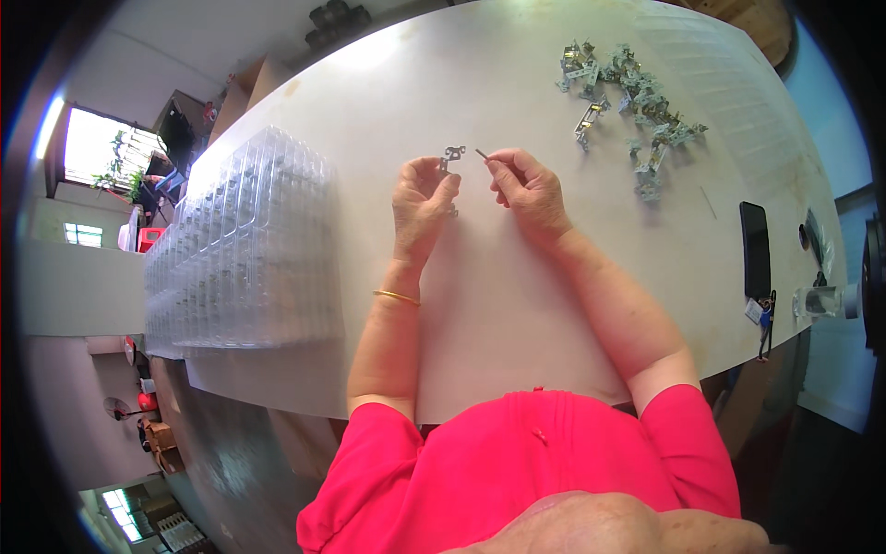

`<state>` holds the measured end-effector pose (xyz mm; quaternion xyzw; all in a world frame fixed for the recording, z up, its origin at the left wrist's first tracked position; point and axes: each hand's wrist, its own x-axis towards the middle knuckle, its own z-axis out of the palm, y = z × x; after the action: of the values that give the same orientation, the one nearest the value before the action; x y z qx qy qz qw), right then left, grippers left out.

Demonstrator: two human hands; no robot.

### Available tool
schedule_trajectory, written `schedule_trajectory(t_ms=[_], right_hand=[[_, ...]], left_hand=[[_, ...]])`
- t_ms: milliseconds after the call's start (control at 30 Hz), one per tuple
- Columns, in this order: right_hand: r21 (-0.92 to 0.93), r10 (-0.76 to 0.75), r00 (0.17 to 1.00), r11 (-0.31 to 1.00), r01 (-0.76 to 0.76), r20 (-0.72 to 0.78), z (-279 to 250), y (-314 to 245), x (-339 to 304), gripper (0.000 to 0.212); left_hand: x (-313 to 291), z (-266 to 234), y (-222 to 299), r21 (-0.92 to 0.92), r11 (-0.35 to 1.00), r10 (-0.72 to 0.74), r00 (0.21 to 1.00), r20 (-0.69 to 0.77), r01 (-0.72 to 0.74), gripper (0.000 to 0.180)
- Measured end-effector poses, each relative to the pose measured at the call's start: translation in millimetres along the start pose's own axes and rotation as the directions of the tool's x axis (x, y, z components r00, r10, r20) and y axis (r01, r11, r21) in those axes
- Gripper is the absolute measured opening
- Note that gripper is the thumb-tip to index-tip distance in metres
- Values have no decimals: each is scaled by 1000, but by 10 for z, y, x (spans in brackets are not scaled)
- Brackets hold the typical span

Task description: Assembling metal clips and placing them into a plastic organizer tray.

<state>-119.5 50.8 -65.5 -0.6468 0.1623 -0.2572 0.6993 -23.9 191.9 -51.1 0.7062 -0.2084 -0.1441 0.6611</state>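
Observation:
Over the middle of the table, my left hand (425, 198) pinches a small metal bracket (454, 152) with cut-outs. Its upper end sticks out above the thumb and fingers, and a bit of metal also shows below the hand. Just to the right, my right hand (528, 189) grips a short, thin dark rod (482, 154) between thumb and fingertips. The rod's tip points up and left toward the bracket, with a small gap between them. What exactly the rod is, I cannot make out.
Stacked clear plastic trays (249, 249) stand on the left of the table (517, 323). A loose heap of similar metal brackets (641, 92) lies at the far right. Nearer on the right are a thin needle-like piece (708, 202), a black phone (755, 247), keys (766, 319) and a clear bottle (820, 301).

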Motion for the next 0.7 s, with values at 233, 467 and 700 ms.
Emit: schedule_trajectory(t_ms=[233, 467, 700], right_hand=[[-89, -5, 1000, 996, 7, 31, -3, 8, -14, 13], [-140, 28, 997, 990, -19, 66, -16, 10, -22, 12], [-108, -70, 994, 991, 79, 81, 3, 29, -12, 17]], left_hand=[[-39, 43, -154, 109, 990, 89, 996, 22, -91, 26], [-31, 48, -230, 307, 914, 277, 961, 3, -264, 26], [-18, 44, -205, 448, 768, 482, 874, 68, -458, 28]])
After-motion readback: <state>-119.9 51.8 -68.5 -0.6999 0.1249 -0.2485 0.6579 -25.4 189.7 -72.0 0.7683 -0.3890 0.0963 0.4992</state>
